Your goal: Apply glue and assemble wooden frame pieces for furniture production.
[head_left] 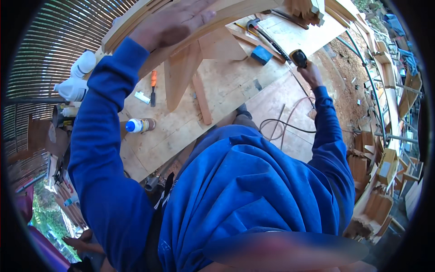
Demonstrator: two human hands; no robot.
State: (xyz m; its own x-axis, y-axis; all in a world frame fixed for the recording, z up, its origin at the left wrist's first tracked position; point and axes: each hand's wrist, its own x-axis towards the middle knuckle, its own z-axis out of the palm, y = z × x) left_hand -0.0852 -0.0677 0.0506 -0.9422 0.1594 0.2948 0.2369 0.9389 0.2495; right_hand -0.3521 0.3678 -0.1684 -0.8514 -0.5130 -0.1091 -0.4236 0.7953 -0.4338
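My left hand (174,25) lies with its fingers stretched out along a long curved wooden piece (226,16) at the top of the view. At the right, my right hand (311,75) is wrapped round a black handheld tool with yellowish marks (298,58), seemingly a corded power tool; its working end is hard to make out. This tool is out beyond the workbench's right edge, near a thin dark cord (297,81). Below the curved piece, flat tapered wooden boards (181,77) rest on the pale workbench (231,97).
On the bench are an orange-handled chisel (153,86), a glue bottle (140,125), a blue block (261,55), a wooden strip (201,99) and a hammer (253,25). White jugs (72,89) stand at left. A cable (290,124) loops beside the bench; wood shavings (346,77) cover the ground.
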